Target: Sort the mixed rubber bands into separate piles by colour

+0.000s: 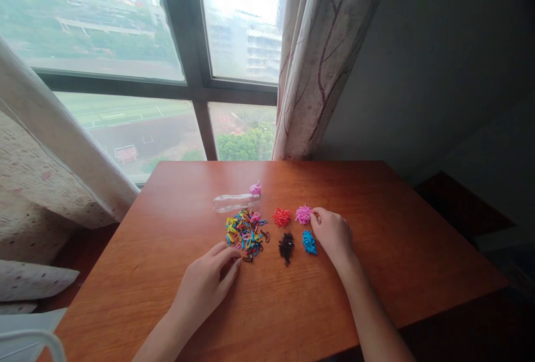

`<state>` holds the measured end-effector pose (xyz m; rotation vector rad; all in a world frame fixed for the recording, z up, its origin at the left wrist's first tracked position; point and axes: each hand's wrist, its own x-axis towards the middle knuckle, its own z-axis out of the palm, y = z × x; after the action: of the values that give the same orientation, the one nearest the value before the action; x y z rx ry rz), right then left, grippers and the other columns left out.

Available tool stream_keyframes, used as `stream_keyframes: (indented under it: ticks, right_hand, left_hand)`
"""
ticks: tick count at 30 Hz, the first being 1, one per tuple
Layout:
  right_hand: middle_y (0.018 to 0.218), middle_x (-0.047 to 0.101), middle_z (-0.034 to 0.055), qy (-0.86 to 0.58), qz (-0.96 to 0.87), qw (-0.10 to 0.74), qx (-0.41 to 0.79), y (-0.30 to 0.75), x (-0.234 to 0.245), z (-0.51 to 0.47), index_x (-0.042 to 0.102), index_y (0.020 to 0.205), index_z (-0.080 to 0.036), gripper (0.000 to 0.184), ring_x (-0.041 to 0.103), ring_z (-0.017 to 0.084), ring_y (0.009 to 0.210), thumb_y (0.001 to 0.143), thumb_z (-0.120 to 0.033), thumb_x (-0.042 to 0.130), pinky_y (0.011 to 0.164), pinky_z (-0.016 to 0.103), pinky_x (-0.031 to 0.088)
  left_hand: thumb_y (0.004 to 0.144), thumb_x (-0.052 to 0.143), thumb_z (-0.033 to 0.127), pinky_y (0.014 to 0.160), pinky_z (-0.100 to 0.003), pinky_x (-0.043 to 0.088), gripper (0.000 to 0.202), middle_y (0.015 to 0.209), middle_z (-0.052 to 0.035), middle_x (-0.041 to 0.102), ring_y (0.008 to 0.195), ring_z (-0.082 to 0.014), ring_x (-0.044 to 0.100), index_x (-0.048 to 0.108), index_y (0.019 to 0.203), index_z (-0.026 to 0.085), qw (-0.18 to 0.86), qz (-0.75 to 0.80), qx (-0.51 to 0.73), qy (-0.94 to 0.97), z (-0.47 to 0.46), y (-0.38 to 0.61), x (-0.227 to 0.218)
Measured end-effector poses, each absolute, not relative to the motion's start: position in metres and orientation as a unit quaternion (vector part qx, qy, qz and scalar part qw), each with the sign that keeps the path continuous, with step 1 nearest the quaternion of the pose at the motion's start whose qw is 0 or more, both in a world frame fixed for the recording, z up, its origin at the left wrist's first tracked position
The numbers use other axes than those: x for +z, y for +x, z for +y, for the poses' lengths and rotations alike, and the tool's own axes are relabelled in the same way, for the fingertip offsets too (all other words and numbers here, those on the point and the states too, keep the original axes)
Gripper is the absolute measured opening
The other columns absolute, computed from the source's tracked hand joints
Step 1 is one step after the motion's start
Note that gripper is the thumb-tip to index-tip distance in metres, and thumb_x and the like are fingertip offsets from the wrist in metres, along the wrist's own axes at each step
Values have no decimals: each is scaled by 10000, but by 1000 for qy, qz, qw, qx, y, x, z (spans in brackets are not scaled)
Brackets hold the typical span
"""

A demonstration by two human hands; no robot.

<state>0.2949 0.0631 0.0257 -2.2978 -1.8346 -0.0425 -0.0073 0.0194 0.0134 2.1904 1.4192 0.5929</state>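
Observation:
A mixed heap of small coloured rubber bands point(244, 231) lies on the table, with yellow, blue, pink, red and black among them. My left hand point(213, 273) rests at its near-left edge, thumb and index finger curved with a gap between them, and nothing visible in it. To the right are four sorted piles: red bands point(281, 218), pink bands point(303, 214), black bands point(286, 246) and blue bands point(309, 242). My right hand point(333, 232) touches the right side of the pink pile, its fingertips pinched together; anything between them is too small to make out.
Behind the heap a clear plastic bottle point(234, 202) lies on its side, with a pink piece point(256, 188) at its right end. The wooden table point(267, 317) reaches to the window point(137, 117) and a curtain point(309, 61). A white curved object point(37, 340) is at the lower left.

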Motion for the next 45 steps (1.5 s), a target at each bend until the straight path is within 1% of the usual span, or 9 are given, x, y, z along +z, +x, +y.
stream_keyframes:
  ticks: [6,12,15,19,22,27,38,42,45]
  right_hand:
    - [799,726,28,-770,-626,126,-12,293,28,53,736,953,-270,178,646,168,700,922,-291,563,551,252,289]
    - [752,715,16,-733,-650,199,-8,281,25,34,722,920,-258,197,636,163,663,923,-272,526,561,251,298]
    - [714,697,14,-695,-678,240,14,267,20,23,705,901,-236,208,620,157,628,934,-260,500,580,249,311]
    - [741,695,19,-650,-701,288,62,245,11,6,686,895,-223,228,628,155,660,948,-233,465,620,240,338]
    - [735,685,15,-626,-710,308,92,229,7,-7,675,876,-223,240,626,151,664,950,-209,447,626,236,343]
    - [677,646,-3,-599,-729,309,119,207,3,-22,643,834,-223,238,597,139,617,944,-183,436,602,236,326]
    - [692,643,-23,-593,-737,295,136,199,-6,-28,620,814,-231,220,593,138,631,926,-168,441,599,260,289]
    - [703,652,-16,-602,-735,288,117,201,-6,-25,621,819,-230,234,600,143,639,942,-177,429,600,266,280]
    - [711,659,-11,-611,-729,287,109,203,-7,-23,626,828,-230,244,607,148,644,952,-179,422,602,271,283]
  left_hand:
    - [935,449,263,697,-232,498,219,976,-18,681,823,-157,677,666,965,263,234,520,201,796,19,-8,12]
    - [938,449,263,709,-235,498,219,992,-19,683,844,-161,680,666,967,265,233,519,200,798,20,-7,12]
    - [942,447,267,711,-229,495,216,992,-12,680,845,-156,678,661,968,270,229,519,197,799,20,-7,12]
    - [939,457,267,703,-220,489,204,978,-3,680,829,-149,675,659,966,277,220,518,199,802,19,-8,10]
    - [938,463,275,694,-222,485,195,967,0,678,809,-148,670,656,969,278,213,522,195,803,18,-9,9]
    - [946,465,284,694,-225,476,186,967,5,669,805,-145,664,644,999,279,206,527,189,802,19,-9,6]
    - [947,461,284,695,-218,476,197,952,1,667,789,-137,658,655,980,266,207,526,204,799,20,-7,7]
    - [937,465,300,662,-222,470,200,865,0,661,726,-135,642,657,952,242,189,542,219,789,25,-12,9]
    - [929,467,320,643,-230,461,205,868,5,662,694,-134,634,654,950,240,163,579,212,771,31,-19,11]
